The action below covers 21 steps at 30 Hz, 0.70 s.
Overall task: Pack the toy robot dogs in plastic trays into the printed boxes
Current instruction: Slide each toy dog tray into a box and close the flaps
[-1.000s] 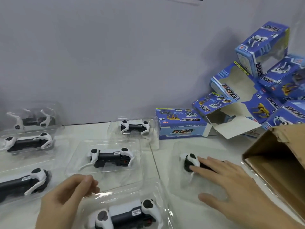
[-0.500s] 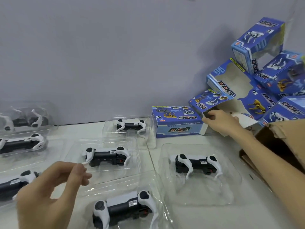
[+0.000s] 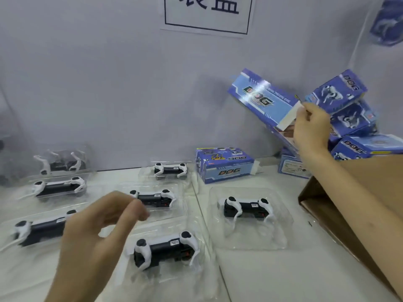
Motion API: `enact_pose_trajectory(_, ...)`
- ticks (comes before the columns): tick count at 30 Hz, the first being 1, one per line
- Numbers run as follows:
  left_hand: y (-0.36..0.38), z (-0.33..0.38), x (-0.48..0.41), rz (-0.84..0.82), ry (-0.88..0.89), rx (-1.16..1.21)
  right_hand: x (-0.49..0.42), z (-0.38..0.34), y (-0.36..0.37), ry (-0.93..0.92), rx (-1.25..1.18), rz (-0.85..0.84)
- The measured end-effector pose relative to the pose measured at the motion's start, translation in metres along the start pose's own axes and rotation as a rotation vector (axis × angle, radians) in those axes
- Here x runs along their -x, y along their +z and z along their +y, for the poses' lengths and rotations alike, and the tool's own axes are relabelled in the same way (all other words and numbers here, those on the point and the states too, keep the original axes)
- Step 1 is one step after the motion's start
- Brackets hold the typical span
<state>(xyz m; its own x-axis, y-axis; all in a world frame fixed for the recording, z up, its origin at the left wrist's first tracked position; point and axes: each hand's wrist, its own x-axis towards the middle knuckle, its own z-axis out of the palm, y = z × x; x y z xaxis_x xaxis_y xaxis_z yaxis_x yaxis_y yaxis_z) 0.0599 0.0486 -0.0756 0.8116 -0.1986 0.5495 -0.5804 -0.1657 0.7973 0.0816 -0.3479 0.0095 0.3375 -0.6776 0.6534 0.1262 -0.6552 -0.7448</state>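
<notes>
The toy dogs (image 3: 247, 207) were black and white in clear trays (image 3: 281, 234); the boxes (image 3: 224, 165) were blue-printed; the carton (image 3: 370, 184) was brown.

Backdrop as I see it on my feed
An open brown cardboard box (image 3: 386, 168) sits at the right of the white table (image 3: 272, 275); a paper sign (image 3: 207, 14) hangs on the grey wall (image 3: 87, 83).

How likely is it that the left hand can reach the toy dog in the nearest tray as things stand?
Probably yes. The left hand hovers empty just beside that toy dog, with nothing between them, and its tray looks uncovered. The right hand is away holding a box.
</notes>
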Motion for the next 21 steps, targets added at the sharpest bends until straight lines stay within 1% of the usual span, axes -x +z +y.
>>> enact_pose_trajectory(1, 0.005, 0.007, 0.000, -0.004, -0.001, 0.093, 0.006, -0.011, -0.006, -0.019, -0.063, -0.036)
enact_pose_trajectory(2, 0.008, 0.013, 0.000, -0.026, -0.057, 0.220, 0.013, -0.021, -0.013, -0.026, -0.119, -0.069)
enact_pose_trajectory(3, 0.013, 0.017, -0.001, -0.103, -0.120, 0.360, 0.022, -0.032, -0.019, -0.032, -0.179, -0.100)
enact_pose_trajectory(5, 0.021, 0.034, 0.002, -0.204, -0.331, 0.617, 0.044, -0.052, -0.032, -0.071, -0.283, -0.163)
enact_pose_trajectory(6, 0.026, 0.043, 0.005, -0.246, -0.421, 0.699, 0.058, -0.061, -0.037, -0.120, -0.305, -0.189)
enact_pose_trajectory(7, 0.033, 0.050, 0.006, -0.284, -0.468, 0.751, 0.073, -0.070, -0.042, -0.202, -0.296, -0.202)
enact_pose_trajectory(9, 0.045, 0.067, 0.011, -0.331, -0.496, 0.820, 0.110, -0.081, -0.051, -0.424, -0.244, -0.201)
enact_pose_trajectory(11, 0.058, 0.074, 0.018, -0.308, -0.528, 0.916, 0.150, -0.086, -0.056, -0.591, -0.205, -0.205)
enact_pose_trajectory(13, 0.067, 0.078, 0.026, -0.220, -0.547, 1.047, 0.184, -0.082, -0.060, -0.683, -0.179, -0.243)
enact_pose_trajectory(15, 0.072, 0.075, 0.030, -0.117, -0.523, 1.148, 0.206, -0.074, -0.063, -0.793, -0.137, -0.280)
enact_pose_trajectory(16, 0.071, 0.073, 0.031, -0.098, -0.496, 1.196, 0.212, -0.069, -0.064, -0.842, -0.112, -0.298)
enact_pose_trajectory(17, 0.071, 0.071, 0.030, -0.091, -0.480, 1.235, 0.215, -0.064, -0.066, -0.860, -0.092, -0.319)
enact_pose_trajectory(18, 0.071, 0.068, 0.029, -0.075, -0.476, 1.260, 0.217, -0.059, -0.068, -0.835, -0.079, -0.341)
enact_pose_trajectory(19, 0.072, 0.064, 0.027, -0.051, -0.477, 1.261, 0.219, -0.055, -0.070, -0.756, -0.092, -0.373)
enact_pose_trajectory(20, 0.073, 0.061, 0.026, -0.031, -0.475, 1.250, 0.221, -0.050, -0.073, -0.617, -0.142, -0.425)
enact_pose_trajectory(21, 0.075, 0.056, 0.025, -0.023, -0.471, 1.235, 0.223, -0.047, -0.076, -0.439, -0.231, -0.491)
